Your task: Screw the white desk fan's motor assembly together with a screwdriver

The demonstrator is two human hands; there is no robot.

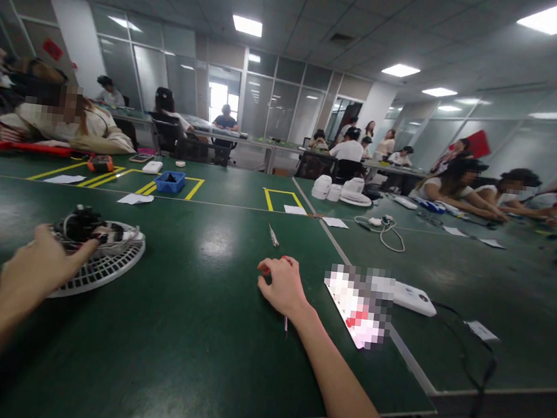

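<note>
One fan grille (pixel 100 269) is touched by the open left hand (pixel 40 266). Of two screwdrivers, one (pixel 286 325) is covered by the curled right hand (pixel 284 285), grip untellable; the other (pixel 273 235) lies beyond.

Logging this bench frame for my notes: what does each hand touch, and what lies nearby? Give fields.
left hand: open, resting on fan grille, by black motor
right hand: fingers curled over red-handled screwdriver
nearby: second screwdriver, white device
surface: green table
</note>
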